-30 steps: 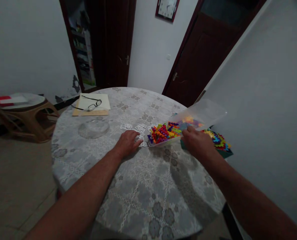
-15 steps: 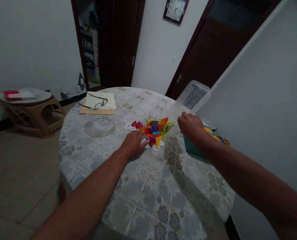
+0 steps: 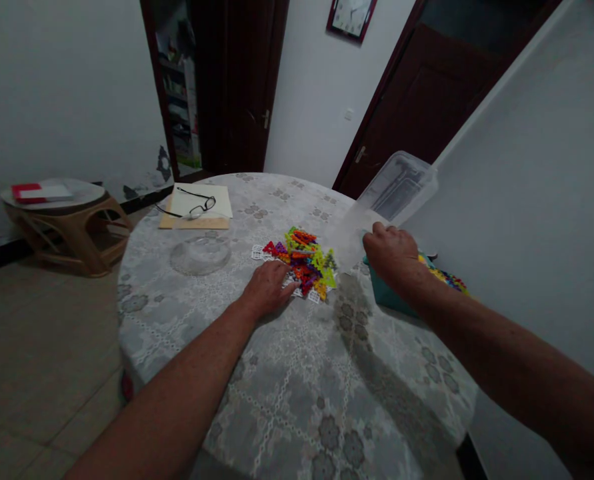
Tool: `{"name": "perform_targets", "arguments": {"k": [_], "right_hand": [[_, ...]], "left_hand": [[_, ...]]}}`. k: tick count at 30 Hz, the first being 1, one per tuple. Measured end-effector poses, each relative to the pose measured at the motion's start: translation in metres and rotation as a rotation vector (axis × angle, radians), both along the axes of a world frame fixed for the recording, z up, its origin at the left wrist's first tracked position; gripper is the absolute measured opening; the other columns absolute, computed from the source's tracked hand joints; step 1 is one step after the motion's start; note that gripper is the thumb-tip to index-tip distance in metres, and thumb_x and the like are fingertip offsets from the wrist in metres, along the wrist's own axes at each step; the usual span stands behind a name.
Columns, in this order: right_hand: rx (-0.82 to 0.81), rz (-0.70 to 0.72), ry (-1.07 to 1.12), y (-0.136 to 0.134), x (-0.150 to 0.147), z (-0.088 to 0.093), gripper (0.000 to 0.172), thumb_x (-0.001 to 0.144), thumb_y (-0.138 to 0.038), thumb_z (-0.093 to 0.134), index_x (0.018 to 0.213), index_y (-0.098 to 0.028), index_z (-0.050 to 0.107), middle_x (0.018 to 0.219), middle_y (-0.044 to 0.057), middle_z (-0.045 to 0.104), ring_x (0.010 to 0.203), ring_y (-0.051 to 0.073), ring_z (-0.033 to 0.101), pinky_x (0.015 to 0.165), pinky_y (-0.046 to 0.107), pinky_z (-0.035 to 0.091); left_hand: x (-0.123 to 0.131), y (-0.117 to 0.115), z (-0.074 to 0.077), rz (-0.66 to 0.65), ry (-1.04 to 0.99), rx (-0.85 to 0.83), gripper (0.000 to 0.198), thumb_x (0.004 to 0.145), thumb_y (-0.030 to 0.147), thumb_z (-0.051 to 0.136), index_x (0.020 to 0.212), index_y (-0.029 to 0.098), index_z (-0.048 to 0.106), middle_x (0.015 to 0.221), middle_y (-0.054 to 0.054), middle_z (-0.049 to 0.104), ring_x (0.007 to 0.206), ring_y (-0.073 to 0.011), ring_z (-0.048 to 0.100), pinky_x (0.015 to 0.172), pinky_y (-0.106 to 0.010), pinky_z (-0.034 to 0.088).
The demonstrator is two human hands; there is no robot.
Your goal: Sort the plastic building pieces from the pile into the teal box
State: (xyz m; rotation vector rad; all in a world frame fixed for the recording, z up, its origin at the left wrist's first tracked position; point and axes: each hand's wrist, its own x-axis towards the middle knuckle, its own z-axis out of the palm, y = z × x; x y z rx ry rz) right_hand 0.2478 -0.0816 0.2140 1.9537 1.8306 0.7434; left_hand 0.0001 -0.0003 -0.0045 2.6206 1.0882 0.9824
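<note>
Your right hand (image 3: 389,253) grips the clear plastic tub (image 3: 394,190), fingers curled over its rim. The tub is tipped mouth-down and looks empty, though the dim view leaves that unsure. The heap of bright interlocking plastic pieces (image 3: 304,260) lies on the lace-clothed round table (image 3: 301,387). Your left hand (image 3: 269,290) rests flat at the heap's near edge, fingers extended and holding nothing. Use that palm as a wall, and lift the tub clear without dragging pieces.
</note>
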Motion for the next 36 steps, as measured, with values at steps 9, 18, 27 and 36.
{"name": "perform_targets", "arguments": {"k": [9, 18, 27, 36], "right_hand": [[0.042, -0.003, 0.015, -0.012, -0.004, 0.005, 0.029, 0.105, -0.011, 0.051, 0.113, -0.009, 0.079, 0.116, 0.022, 0.070, 0.105, 0.031, 0.071, 0.085, 0.037, 0.050], [0.108, -0.076, 0.014, -0.045, 0.015, 0.004, 0.029, 0.107, -0.016, 0.049, 0.112, -0.012, 0.077, 0.111, 0.020, 0.070, 0.095, 0.031, 0.074, 0.075, 0.036, 0.050], [0.388, 0.095, 0.535, -0.200, 0.073, -0.061, 0.028, 0.109, -0.047, 0.054, 0.101, -0.025, 0.069, 0.106, 0.011, 0.074, 0.084, 0.024, 0.073, 0.076, 0.037, 0.058], [0.466, 0.010, 0.854, -0.291, 0.121, -0.177, 0.016, 0.105, -0.040, 0.060, 0.102, -0.027, 0.069, 0.101, 0.007, 0.075, 0.086, 0.025, 0.077, 0.076, 0.038, 0.065]], "left_hand": [[0.000, 0.001, 0.001, -0.008, 0.009, -0.025, 0.036, 0.105, 0.044, 0.065, 0.134, 0.022, 0.068, 0.131, -0.017, 0.072, 0.126, -0.0339, 0.065, 0.113, -0.055, 0.053], [0.001, 0.002, -0.001, 0.006, 0.007, -0.025, 0.038, 0.103, 0.043, 0.068, 0.133, 0.019, 0.069, 0.131, -0.019, 0.073, 0.126, -0.0356, 0.066, 0.113, -0.055, 0.054], [-0.001, 0.006, -0.001, -0.024, -0.028, 0.005, 0.040, 0.103, 0.045, 0.063, 0.135, 0.022, 0.069, 0.133, -0.018, 0.072, 0.127, -0.0365, 0.065, 0.114, -0.058, 0.053], [-0.002, 0.012, -0.004, -0.007, -0.048, 0.019, 0.042, 0.101, 0.047, 0.059, 0.130, 0.018, 0.070, 0.132, -0.021, 0.073, 0.128, -0.0415, 0.065, 0.115, -0.062, 0.052]]}}
